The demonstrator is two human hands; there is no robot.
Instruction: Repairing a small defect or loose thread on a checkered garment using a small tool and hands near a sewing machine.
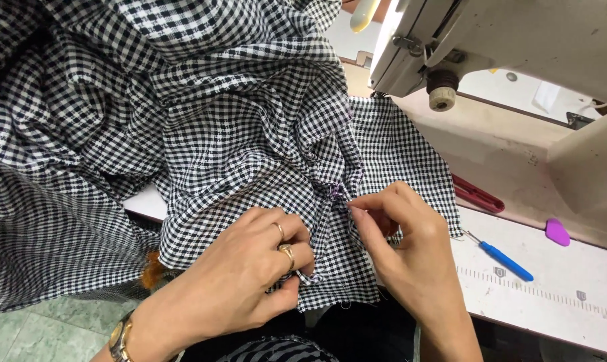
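Huge pile of black-and-white gingham fabric (203,127) takes over the whole left side, spilling off the near edge of the sewing table (551,295) and hanging toward the floor. The off-white sewing machine (518,40) sits at the far right corner. The table's right stretch is mostly bare, just a red tool (478,194) by the machine base, a blue-handled seam ripper (508,261) and a little purple chalk piece (557,232). At the near edge, the left hand (243,275), rings on, is curled with fingers gripping a fold of cloth. The right hand (404,241) pinches the seam with thumb and forefinger tips, wrist bent in from below.
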